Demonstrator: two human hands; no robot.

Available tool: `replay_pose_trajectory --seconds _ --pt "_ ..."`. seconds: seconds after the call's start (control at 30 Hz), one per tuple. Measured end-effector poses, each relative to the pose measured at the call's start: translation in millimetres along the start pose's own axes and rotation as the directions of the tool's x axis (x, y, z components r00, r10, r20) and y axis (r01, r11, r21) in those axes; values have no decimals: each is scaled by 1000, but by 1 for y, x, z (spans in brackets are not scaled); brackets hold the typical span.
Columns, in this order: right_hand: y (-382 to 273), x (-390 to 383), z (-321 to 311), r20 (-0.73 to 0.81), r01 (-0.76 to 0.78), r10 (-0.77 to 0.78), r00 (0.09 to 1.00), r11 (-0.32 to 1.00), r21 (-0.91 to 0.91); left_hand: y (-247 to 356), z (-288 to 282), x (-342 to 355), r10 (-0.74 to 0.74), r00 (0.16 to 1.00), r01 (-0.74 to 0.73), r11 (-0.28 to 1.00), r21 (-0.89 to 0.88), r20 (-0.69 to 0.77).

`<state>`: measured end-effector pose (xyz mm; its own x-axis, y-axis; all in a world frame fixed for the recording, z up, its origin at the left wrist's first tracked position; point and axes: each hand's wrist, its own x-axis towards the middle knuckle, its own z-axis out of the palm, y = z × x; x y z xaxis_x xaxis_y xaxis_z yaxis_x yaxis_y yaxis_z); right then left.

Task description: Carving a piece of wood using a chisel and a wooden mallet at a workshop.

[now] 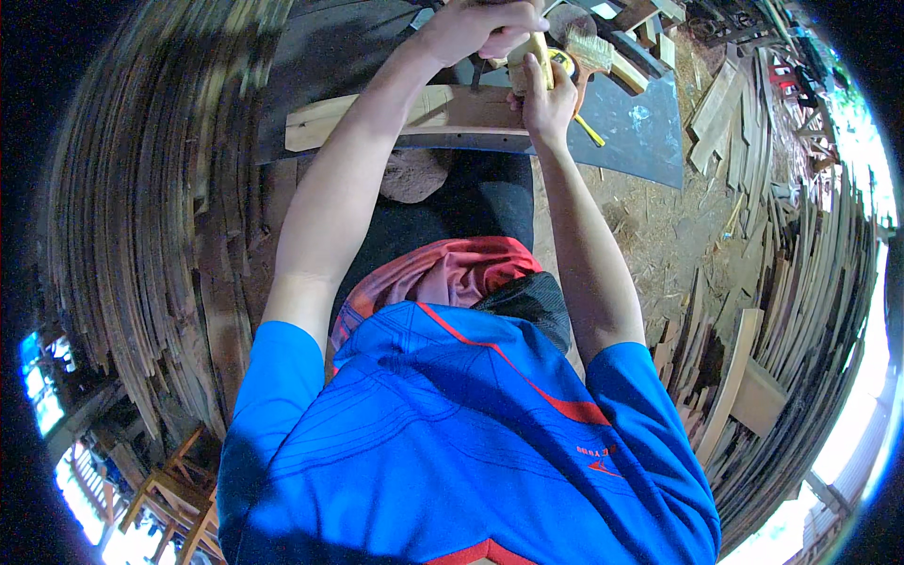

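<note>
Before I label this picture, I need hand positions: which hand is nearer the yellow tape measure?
Right. The right hand is just below the tape measure in the picture; the left hand is farther, up and to its left.

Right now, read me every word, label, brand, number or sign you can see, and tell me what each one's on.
Blue shirt: small red lettering beside a red pointed mark, too small to quote reliably.
Yellow tape measure, by the look of it: any print on it is too small to read.
Wooden board: no lettering I can make out.
So there's nothing I can quote.
</note>
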<state>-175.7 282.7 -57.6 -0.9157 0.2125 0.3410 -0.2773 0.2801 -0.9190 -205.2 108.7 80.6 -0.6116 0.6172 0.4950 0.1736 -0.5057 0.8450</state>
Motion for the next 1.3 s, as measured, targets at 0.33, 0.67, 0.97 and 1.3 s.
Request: replay_pose_trajectory --seconds 0.33,0.67,0.97,1.3 --pt "-1 -2 3 -41 -96 99 994 993 63 -7 6 9 -155 988 155 988 -21 -23" --pt "-5 -3 1 -47 -91 92 995 995 29 -6 3 7 -149 988 145 984 -99 -36" --pt "-6 -3 1 -26 -102 104 994 993 62 -2 3 7 -211 971 224 967 -119 115" --pt "-18 -6 1 -8 -131 133 991 987 98 -1 5 -2 -300 948 312 944 -111 109"
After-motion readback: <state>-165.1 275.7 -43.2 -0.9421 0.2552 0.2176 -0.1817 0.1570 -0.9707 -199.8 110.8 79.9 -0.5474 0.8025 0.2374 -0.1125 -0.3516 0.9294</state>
